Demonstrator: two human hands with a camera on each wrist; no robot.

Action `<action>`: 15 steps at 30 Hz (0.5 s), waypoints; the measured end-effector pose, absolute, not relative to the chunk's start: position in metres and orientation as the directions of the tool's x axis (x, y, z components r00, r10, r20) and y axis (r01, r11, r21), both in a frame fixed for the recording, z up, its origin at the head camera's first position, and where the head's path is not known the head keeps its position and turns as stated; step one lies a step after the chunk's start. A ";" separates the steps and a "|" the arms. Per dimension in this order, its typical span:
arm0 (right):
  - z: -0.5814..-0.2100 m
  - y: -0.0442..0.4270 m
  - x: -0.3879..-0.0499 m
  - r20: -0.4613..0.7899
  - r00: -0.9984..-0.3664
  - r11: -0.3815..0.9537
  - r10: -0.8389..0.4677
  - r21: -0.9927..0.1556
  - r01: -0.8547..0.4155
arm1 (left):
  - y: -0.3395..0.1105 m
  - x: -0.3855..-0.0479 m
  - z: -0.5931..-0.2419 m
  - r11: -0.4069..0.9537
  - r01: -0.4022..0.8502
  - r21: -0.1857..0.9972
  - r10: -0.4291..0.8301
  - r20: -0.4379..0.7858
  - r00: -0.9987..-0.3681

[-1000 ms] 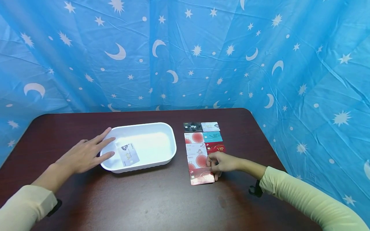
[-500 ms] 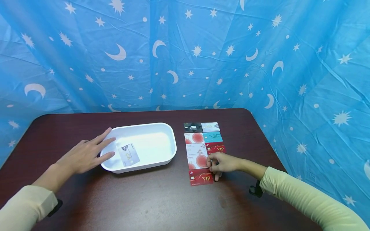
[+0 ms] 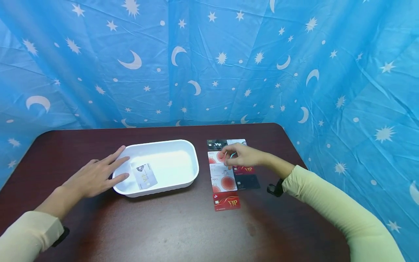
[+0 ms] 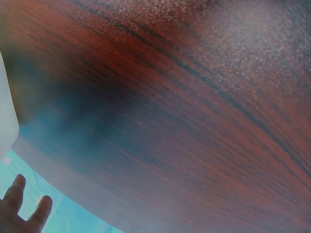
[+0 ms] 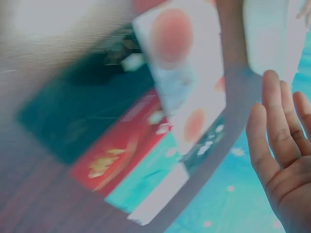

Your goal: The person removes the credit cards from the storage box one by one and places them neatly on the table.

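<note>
My left hand (image 3: pixel 93 176) rests with spread fingers at the left rim of a white plastic tray (image 3: pixel 193 163). Inside the tray lies one silver-white VIP card (image 3: pixel 145 176). My right hand (image 3: pixel 243 155) hovers over the far part of two columns of cards, fingers bent a little, nothing seen in them. Under it are a white card with red circles (image 3: pixel 213 157) and a mostly hidden teal card (image 5: pixel 143 182). Nearer me lie a white card (image 3: pixel 220 170), another red-circle card (image 3: pixel 224 183), a red VIP card (image 3: pixel 227 201) and a black card (image 3: pixel 247 182).
A black VIP card (image 3: pixel 216 145) and a pale card (image 3: pixel 236 141) form the far row. Dark wooden table (image 3: pixel 147 229) surrounds everything. A blue curtain (image 3: pixel 196 65) with moons and stars hangs behind and at the right.
My right hand has risen from the near cards and moved away from me, uncovering the black card. Earlier, the near red card lost its bright glare. The left hand stays put.
</note>
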State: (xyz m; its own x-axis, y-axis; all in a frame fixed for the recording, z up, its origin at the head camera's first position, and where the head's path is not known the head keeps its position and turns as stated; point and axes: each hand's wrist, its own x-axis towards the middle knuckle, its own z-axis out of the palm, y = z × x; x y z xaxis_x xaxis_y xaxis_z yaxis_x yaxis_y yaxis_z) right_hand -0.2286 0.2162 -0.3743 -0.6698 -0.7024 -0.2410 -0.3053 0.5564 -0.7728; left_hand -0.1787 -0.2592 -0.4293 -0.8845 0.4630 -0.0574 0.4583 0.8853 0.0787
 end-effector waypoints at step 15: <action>-0.367 0.106 -0.264 -0.133 -0.652 0.408 -0.746 -0.866 -0.290 | -0.261 -0.178 -0.430 0.879 0.470 0.081 0.473 -0.037 -0.880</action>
State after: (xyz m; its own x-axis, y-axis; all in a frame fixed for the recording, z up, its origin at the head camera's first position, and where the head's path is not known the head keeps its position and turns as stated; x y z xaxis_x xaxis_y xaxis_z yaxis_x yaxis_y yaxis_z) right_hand -0.2636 0.1065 -0.3673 -0.6522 -0.7463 -0.1332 -0.2902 0.4080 -0.8656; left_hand -0.1782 -0.2612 -0.4297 -0.8801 0.4734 -0.0368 0.4696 0.8792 0.0806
